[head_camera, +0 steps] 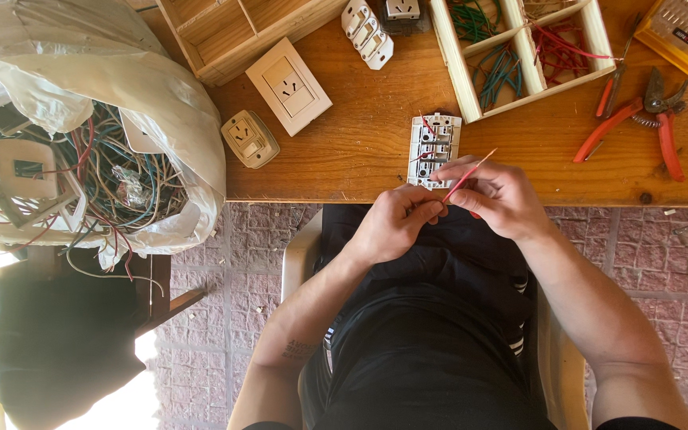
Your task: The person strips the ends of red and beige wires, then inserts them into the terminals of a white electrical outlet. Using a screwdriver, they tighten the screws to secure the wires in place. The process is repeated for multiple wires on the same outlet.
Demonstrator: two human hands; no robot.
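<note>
Hands: left hand and right hand both pinch a thin red wire at the table edge.
Wire: slants up just below the white socket module.
Pliers: red-handled, right of module.
Bag: tangled wires, far left of module.

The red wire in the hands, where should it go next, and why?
Probably a short push forward to the white socket module. The left hand and right hand pinch the red wire together, its free tip points up at the module, and the module lies just ahead on the wooden table.
</note>
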